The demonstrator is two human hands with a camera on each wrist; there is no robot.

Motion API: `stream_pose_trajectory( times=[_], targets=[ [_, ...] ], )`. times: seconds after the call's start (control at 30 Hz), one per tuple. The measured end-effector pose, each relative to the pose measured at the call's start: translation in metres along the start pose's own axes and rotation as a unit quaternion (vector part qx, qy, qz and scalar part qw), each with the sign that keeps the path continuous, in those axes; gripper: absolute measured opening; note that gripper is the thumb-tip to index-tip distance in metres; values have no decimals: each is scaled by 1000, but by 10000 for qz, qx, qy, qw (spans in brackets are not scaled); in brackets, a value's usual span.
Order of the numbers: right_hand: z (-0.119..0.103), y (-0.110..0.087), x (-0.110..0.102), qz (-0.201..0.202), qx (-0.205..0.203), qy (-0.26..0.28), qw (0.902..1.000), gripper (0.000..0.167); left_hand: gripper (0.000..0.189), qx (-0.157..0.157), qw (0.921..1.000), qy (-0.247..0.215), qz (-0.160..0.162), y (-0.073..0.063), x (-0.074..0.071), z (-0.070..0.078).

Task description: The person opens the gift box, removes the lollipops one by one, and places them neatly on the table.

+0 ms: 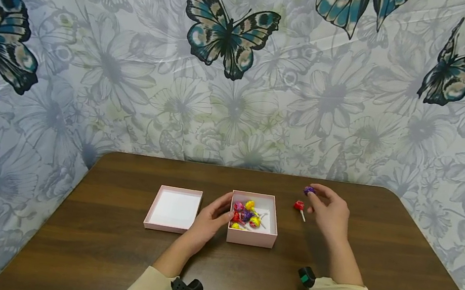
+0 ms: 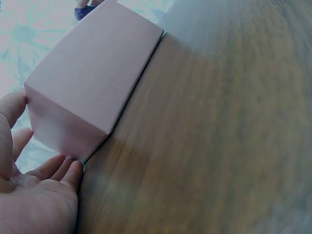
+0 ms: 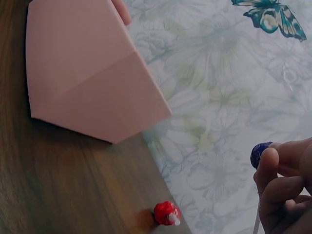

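Note:
A pink box (image 1: 251, 239) with a white inside stands on the table, holding several lollipops (image 1: 247, 213) in red, yellow, purple and pink wrappers. My left hand (image 1: 213, 218) rests against the box's left side, its fingers touching the wall and the thumb near the rim. To the right of the box, my right hand (image 1: 331, 214) pinches a purple lollipop (image 3: 261, 154) by its wrapped head, raised above the table; its white stick hangs down in the right wrist view. Just below and left of that hand, a red lollipop (image 1: 299, 206) lies on the table.
A pink-edged lid (image 1: 176, 209), white inside up, lies left of the box. The brown wooden table (image 1: 113, 253) ends at a back edge before a butterfly-patterned cloth (image 1: 237, 115). Dark bands (image 1: 187, 289) are on both wrists.

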State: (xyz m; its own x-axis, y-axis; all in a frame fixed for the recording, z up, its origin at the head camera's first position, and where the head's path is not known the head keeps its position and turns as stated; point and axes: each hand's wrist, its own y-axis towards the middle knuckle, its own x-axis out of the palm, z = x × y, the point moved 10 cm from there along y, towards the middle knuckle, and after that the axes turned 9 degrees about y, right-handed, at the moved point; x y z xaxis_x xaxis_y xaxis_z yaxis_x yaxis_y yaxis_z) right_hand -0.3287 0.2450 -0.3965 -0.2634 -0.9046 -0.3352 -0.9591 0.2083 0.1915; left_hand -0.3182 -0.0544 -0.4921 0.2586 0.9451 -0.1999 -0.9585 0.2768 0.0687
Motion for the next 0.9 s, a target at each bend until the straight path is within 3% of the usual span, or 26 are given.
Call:
stream_pose_trajectory(
  times=[0.9],
  targets=[
    [74,15,-18,578,1009,520,9919,37,58,112,9999,-77,-84,-1,-1,5]
  ],
)
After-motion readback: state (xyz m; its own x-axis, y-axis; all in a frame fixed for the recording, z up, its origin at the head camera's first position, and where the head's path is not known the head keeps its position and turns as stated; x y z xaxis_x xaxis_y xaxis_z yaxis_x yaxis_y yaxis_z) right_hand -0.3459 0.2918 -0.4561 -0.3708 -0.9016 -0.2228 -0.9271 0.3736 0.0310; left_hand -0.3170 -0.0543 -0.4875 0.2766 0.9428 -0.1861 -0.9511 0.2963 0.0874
